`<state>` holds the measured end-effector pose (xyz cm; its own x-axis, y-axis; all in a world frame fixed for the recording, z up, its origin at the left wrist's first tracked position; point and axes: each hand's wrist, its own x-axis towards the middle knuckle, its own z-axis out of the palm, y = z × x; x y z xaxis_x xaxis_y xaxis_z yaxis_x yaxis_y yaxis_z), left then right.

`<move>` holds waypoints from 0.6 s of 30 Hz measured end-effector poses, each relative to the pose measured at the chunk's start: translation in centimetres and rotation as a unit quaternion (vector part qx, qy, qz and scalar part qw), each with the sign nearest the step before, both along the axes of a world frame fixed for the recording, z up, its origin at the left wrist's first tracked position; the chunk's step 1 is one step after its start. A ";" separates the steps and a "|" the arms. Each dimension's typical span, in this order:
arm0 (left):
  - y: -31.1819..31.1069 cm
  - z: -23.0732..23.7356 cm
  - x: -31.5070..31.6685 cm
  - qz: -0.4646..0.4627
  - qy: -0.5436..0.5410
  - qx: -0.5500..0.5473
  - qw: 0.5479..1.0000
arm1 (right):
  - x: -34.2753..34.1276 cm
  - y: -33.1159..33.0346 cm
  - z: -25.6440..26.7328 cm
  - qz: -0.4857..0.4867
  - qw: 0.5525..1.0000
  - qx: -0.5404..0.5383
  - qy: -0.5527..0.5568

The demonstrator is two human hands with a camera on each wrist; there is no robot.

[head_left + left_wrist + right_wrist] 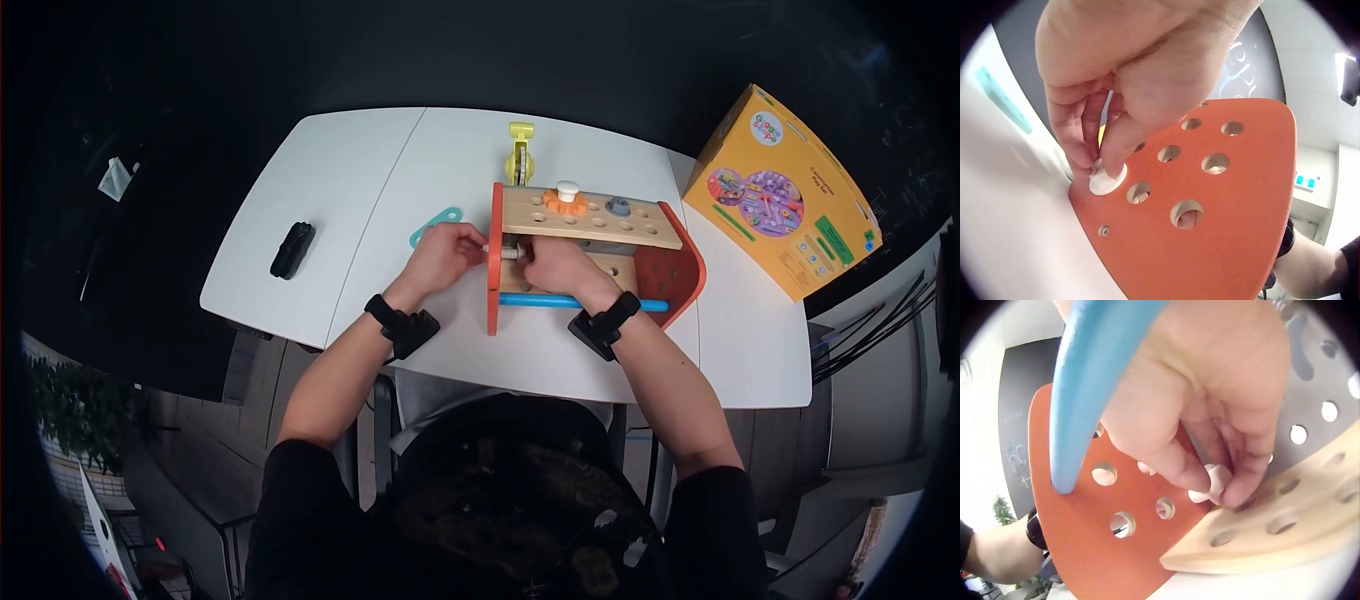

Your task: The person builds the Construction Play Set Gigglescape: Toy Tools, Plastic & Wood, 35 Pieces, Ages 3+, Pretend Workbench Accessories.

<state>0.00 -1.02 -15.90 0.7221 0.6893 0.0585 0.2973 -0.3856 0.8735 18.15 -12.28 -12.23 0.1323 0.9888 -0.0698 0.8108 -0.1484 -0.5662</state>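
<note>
A toy workbench with an orange-red side panel (1241, 206) full of holes stands on the table. From outside that panel, my left hand (438, 262) pinches the round head of a white toy bolt (1109, 181), which sits at a hole near the panel's lower edge. My right hand (562, 268) reaches in under the wooden top board (590, 222). Its thumb and fingers pinch a small whitish piece (1217, 480) at the bolt's inner end, by the lower wooden board (1254, 544); fingers partly hide it. A blue rod (1094, 381) crosses in front of the right hand.
An orange gear with a white bolt (567, 190) and a grey piece (618, 206) sit on the top board. Behind stands a yellow-green toy tool (520, 155). A teal flat bar (436, 226), a black case (292, 250) and a yellow box (785, 190) lie around the bench.
</note>
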 end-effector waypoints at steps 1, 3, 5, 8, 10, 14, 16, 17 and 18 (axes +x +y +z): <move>0.0 0.0 0.0 0.000 0.000 0.001 1.000 | 0.0 0.0 0.1 0.000 1.000 0.001 0.000; -0.1 0.1 0.0 0.002 -0.001 0.001 1.000 | 0.0 0.1 0.1 0.024 1.000 0.003 0.006; -0.2 0.2 0.0 0.002 0.001 0.007 1.000 | 0.1 0.1 -0.1 0.011 1.000 0.002 0.007; -0.3 0.4 0.0 0.005 0.007 0.018 1.000 | 0.8 0.6 -2.1 0.006 1.000 0.016 -0.003; -0.3 0.2 0.0 0.007 0.011 0.023 1.000 | 0.9 0.6 -2.1 0.013 0.999 0.033 -0.014; -0.4 0.7 -0.2 0.007 0.007 -0.002 1.000 | 0.4 0.2 -0.9 -0.008 1.000 0.001 -0.013; -0.5 0.8 -0.2 0.008 0.017 0.002 1.000 | 0.2 0.1 -0.6 -0.015 1.000 0.004 -0.007; -0.4 0.4 -0.1 0.005 0.009 0.000 1.000 | 0.0 0.2 -0.6 -0.010 1.000 0.001 -0.029; -0.3 0.2 -0.1 0.003 0.001 -0.002 1.000 | 0.0 0.2 -0.6 -0.004 0.999 -0.001 -0.051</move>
<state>-0.10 -1.27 -15.66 0.7180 0.6938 0.0552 0.3006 -0.3806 0.8745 18.13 -12.06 -12.84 0.1464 0.9875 -0.0585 0.8626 -0.1564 -0.4811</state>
